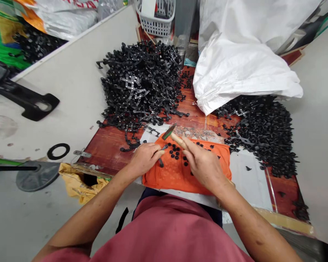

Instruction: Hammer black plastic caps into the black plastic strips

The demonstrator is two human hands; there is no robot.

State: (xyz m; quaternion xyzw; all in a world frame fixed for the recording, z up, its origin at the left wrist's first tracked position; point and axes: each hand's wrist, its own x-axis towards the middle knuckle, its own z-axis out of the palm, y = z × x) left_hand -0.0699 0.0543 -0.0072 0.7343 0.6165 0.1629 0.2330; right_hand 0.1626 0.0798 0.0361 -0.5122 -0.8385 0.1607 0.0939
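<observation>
My right hand [203,165] is closed round the wooden handle of a small hammer [171,134], whose green-tinted head is raised over an orange cloth [166,176] spread in front of me. My left hand [145,157] pinches a small black plastic part [161,160] against the cloth. Several small round black pieces [176,151] lie scattered on the cloth between my hands.
A big heap of joined black plastic parts [140,82] lies on the red wooden board [106,145] ahead left. A second black heap [265,131] lies at right under a white woven sack [240,65]. A white basket [155,16] stands at the back. A black ring [58,151] lies on the floor at left.
</observation>
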